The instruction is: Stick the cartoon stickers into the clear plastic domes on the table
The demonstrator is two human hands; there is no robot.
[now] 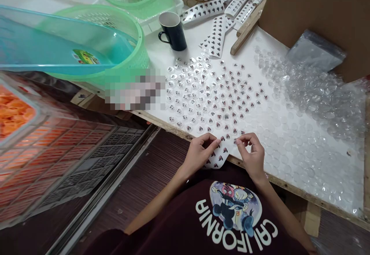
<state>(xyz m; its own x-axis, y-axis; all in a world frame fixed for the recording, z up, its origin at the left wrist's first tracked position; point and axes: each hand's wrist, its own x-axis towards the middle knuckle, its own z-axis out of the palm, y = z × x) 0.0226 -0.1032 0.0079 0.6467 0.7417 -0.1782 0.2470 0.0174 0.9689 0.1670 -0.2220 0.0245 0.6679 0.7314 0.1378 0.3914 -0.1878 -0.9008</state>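
So, a small white sticker sheet [224, 155] is being held at the near edge of the table [193, 43], right in front of the shirt [237, 216]. It's being gripped near its far end by the left hand [200, 151], with its edge being pinched between thumb and index finger. Something tiny and dark, a single sticker by the look of it, is being pinched in the fingertips of the right hand [253, 155], though it's too small to be sure.

As for how it's lying, the sheet is being kept between the two hands: touching the left fingers and being partly covered by them, just to the left of the right fingers. So the left is nearer. Its long axis, as far as can be judged, is being slanted, with the far end being pointed forward and a bit right over the table, and the near end being angled back toward the body and left.

Further out, clear discs with little prints [200, 128] are being spread beyond the hands, and plain discs [285, 158] are being laid out to the right. A dark mug [175, 35] is being kept farther back, beside some longer sticker strips [217, 35].
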